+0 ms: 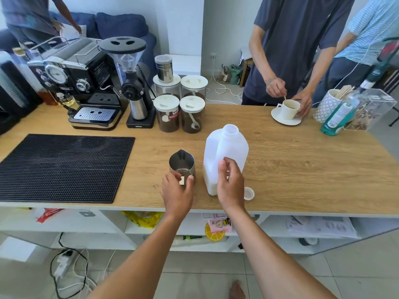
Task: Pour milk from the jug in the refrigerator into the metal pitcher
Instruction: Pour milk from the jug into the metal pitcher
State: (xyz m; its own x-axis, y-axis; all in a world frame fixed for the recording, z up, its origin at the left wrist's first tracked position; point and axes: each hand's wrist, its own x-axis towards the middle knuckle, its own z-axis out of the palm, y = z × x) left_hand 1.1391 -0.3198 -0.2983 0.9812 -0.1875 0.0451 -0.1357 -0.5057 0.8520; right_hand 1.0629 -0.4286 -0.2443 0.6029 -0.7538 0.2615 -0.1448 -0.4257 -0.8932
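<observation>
Milk jug (226,147) is standing upright on the wooden counter (302,169), near the front edge, cap off and mouth open. It's translucent white plastic, and only a low band of milk shows at the bottom. Its cap (249,193) lies flat on the wood just to the right of the base, partly behind the wrist.

Right beside the jug on its left sits the metal pitcher (182,164), upright, spout pointing away from the camera. There's a small gap between the two, with nothing in it.

Further out: a black rubber mat (62,167) covers the left of the counter. Four lidded coffee jars (179,113) stand behind the pitcher, with a grinder (133,87) and an espresso machine (86,89) past those. Across the counter at the far right, another person (298,39) is stirring a white cup on a saucer (290,108), well apart from the jug. Nothing blocks the jug's open mouth.

Hands now. The right hand (230,186) is wrapped round the jug's handle from the near side, thumb up against the front face. The left hand (177,193) is curled around the pitcher's handle at its near side, thumb and fingertips against the metal.
</observation>
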